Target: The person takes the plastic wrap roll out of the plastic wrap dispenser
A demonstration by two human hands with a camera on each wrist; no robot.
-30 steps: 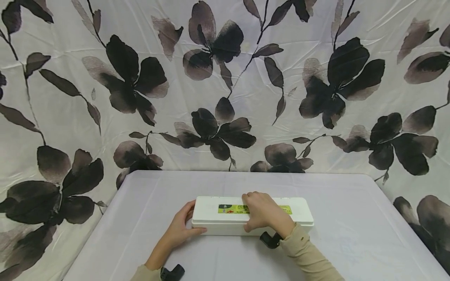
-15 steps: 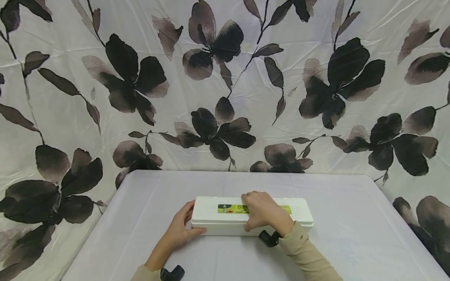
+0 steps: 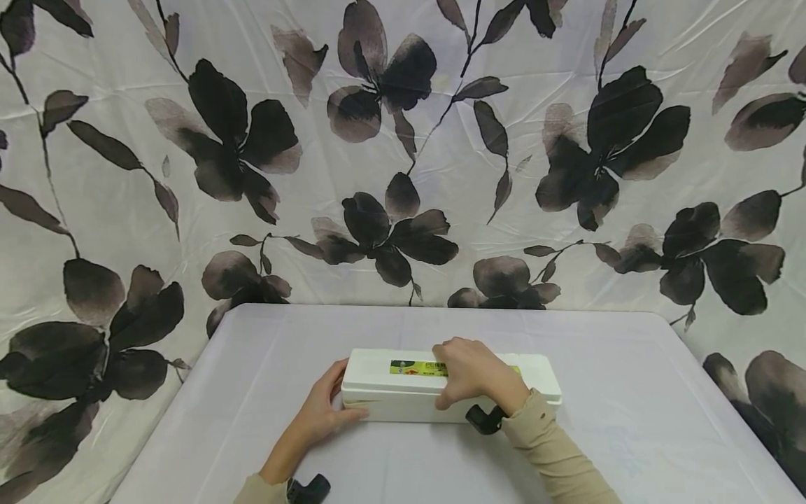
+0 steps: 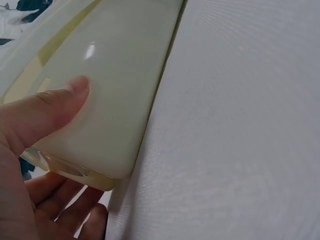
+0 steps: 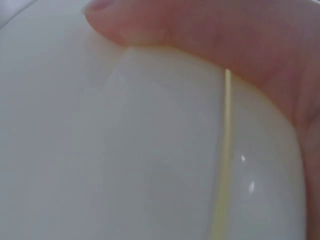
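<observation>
White plastic storage box [image 3: 403,413] stands near the middle of the worktop [image 3: 403,462], long side roughly parallel to the far edge, well apart from the left and right edges. Your left hand [image 3: 321,413] is clamped on the box's left end: thumb against the front wall, fingers round the corner. Your right hand [image 3: 475,374] grips across the lid [image 3: 374,378], right of centre, fingers over the top, thumb down the front.

Lid sits slightly raised; a gap [image 4: 70,30] shows below its rim, widest toward the left end, thinner farther along. Step in hand, as I judge it: freeing the lid from the base. Keep your left thumb low on the wall so the base stays put on the worktop. Lift slowly with the right; that grip is off-centre, so the lid may twist or bind at one end. Whether the back edge is hinged can't be made out; test with a small lift before pulling hard.

Materials: glossy, smooth plastic with bright highlights, likely a little flexible and slick under fingertips. Long rectangular form, rounded corners, lid with a stepped rim. Yellow-green printed label [image 3: 415,368] on top, partly under your right hand. Worktop covered in white cloth, finely textured, faintly creased.
</observation>
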